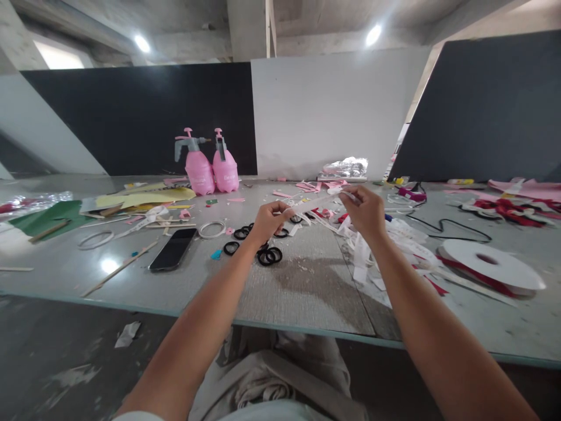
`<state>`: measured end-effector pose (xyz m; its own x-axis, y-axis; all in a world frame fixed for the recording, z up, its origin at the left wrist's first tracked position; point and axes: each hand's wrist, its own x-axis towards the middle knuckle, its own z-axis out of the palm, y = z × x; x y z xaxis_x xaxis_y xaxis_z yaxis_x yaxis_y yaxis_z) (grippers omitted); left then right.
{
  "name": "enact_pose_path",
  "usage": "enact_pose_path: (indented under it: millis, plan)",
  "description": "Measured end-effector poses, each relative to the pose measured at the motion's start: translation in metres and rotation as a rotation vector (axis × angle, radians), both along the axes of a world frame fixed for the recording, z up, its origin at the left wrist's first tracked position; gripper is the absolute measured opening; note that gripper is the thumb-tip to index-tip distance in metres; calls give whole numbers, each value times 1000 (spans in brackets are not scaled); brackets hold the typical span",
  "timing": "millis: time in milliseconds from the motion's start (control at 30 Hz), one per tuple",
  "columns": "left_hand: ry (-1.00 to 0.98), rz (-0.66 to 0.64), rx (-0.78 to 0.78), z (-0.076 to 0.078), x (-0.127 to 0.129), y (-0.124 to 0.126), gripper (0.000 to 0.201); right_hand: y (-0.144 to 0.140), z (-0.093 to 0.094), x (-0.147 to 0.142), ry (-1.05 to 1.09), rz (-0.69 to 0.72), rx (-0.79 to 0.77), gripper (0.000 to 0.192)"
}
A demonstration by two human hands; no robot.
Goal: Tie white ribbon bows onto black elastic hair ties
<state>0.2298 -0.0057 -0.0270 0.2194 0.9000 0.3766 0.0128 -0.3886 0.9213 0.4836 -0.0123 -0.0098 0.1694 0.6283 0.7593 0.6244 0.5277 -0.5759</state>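
As a short strip of white ribbon (316,202) is stretched taut above the grey worktable (307,286), the left hand (268,221) pinches one end and the right hand (366,211) the other; a slack pinch could drop it among the black elastic rings (268,255) below.

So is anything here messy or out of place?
Yes. Paper scraps lie on the floor below the table, and pink offcuts and white strips are strewn around the hands, which hold a white ribbon. Nothing looks broken.
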Motion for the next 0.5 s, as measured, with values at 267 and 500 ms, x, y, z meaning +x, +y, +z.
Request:
enact_pose_path:
  millis: [267,500]
  plan:
    - [-80,115,14,3,-6,5,39,8,4,21,143,-186,95,17]
    - [-142,-27,54,2,-7,5,48,11,7,32,205,-291,160,15]
